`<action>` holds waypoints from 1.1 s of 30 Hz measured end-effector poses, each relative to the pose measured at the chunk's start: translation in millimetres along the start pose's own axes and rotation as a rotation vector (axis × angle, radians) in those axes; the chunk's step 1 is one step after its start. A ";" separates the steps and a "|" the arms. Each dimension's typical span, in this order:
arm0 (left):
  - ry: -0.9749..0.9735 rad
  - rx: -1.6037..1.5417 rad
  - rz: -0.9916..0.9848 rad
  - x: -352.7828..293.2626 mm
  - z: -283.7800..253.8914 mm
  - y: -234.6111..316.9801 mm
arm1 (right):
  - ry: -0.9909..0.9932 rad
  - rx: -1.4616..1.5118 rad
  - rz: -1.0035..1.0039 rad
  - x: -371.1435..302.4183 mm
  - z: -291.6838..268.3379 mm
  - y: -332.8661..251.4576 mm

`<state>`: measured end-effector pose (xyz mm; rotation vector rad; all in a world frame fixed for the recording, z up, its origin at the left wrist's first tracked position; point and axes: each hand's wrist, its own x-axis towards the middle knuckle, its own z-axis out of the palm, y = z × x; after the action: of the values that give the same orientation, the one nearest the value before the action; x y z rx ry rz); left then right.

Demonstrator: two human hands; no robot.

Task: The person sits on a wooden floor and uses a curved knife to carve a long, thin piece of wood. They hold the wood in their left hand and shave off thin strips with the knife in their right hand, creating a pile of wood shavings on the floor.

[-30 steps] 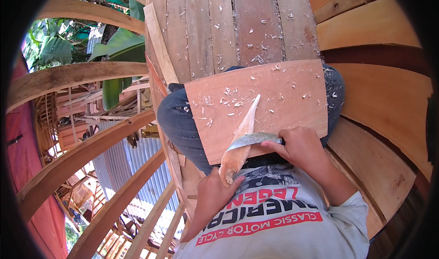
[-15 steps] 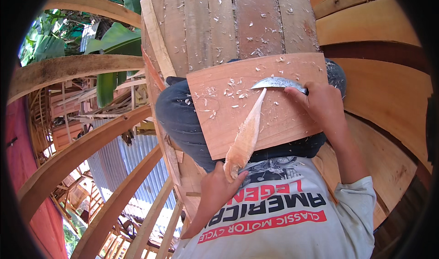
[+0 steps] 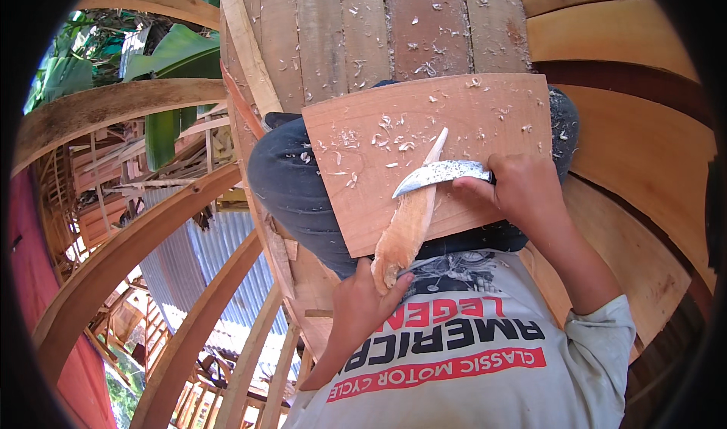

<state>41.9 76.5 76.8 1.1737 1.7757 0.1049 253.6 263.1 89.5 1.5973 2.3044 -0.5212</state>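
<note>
A pointed piece of carved wood (image 3: 404, 236) slants across the board on my lap, its thin tip aimed away from me. My left hand (image 3: 366, 296) grips its thick near end, close to my shirt. In my right hand (image 3: 528, 190) is a knife with a curved, shiny blade (image 3: 441, 173); the handle is mostly hidden in my fist. The blade lies across the wood's upper part, a little below the tip, with its point toward the left. Under both, the flat wooden board (image 3: 485, 126) rests on my crossed legs, scattered with curled shavings.
Plank flooring (image 3: 322, 43) strewn with shavings stretches ahead. A loose wooden strip (image 3: 250, 46) runs along its left edge. Curved wooden rails (image 3: 136, 236) stand at the left, with corrugated metal sheets (image 3: 219, 251) beyond and below them. Wide planks (image 3: 621, 115) form a wall at the right.
The knife has come toward me, from beside the wood's tip to across its upper part. My right hand moved back with it, while my left hand keeps its hold.
</note>
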 end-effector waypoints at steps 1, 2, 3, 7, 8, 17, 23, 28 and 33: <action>0.010 -0.008 0.010 1.5 0.4 0.2 | 0.030 -0.039 0.023 3.6 -1.1 1.6; 0.028 -0.016 0.013 1.7 1.1 -1.2 | 0.078 -0.066 0.104 12.0 -4.1 12.9; 0.025 -0.008 0.015 0.2 2.2 -3.3 | 0.127 -0.094 0.184 22.4 -10.6 33.0; 0.006 -0.008 0.014 0.3 0.9 -5.4 | 0.155 -0.056 0.202 12.3 -27.3 33.2; 0.006 -0.028 0.018 2.6 1.7 -3.6 | 0.090 -0.047 0.112 5.2 -30.1 15.0; -0.003 0.039 0.034 5.6 -0.6 -3.1 | 0.052 0.003 0.120 13.4 -2.7 9.9; -0.108 0.010 -0.105 5.1 -5.1 4.9 | -0.013 0.048 0.055 3.3 -24.9 6.8; -0.095 -0.004 -0.088 8.7 -7.2 6.6 | -0.052 0.122 -0.028 -8.3 10.6 -3.4; -0.109 0.010 -0.118 6.6 -7.0 8.9 | -0.040 0.027 0.002 7.4 -2.0 6.3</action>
<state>42.1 88.9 80.8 1.0593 1.7457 -0.0375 256.9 272.2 87.3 1.5864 2.2754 -0.5809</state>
